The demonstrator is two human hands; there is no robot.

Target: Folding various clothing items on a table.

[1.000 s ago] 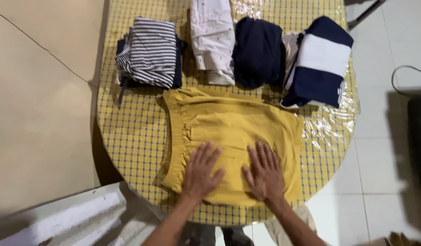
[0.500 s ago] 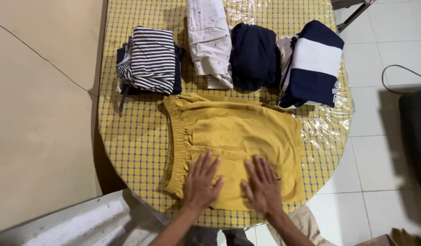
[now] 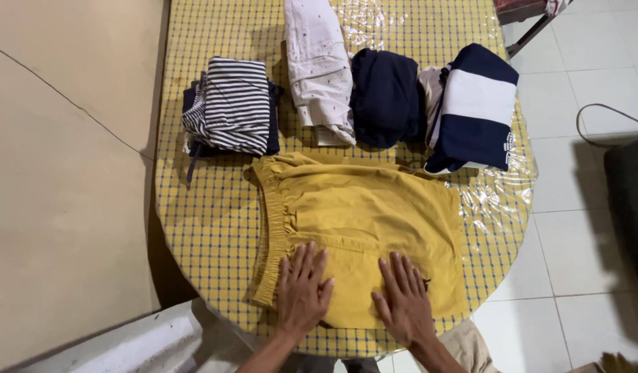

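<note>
Both hands have slid nearer along the mustard garment (image 3: 360,228), which lies spread on the counter (image 3: 208,228). Left hand (image 3: 301,293) and right hand (image 3: 405,304) press flat, fingers spread, pinning the near hem smooth; folded clothes line the far edge.

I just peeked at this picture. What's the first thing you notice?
A big mustard-yellow garment lies spread on the yellow checked table, with the left hand and right hand pressed flat on its near edge. Behind it sit folded clothes, including a striped top at the left.
</note>
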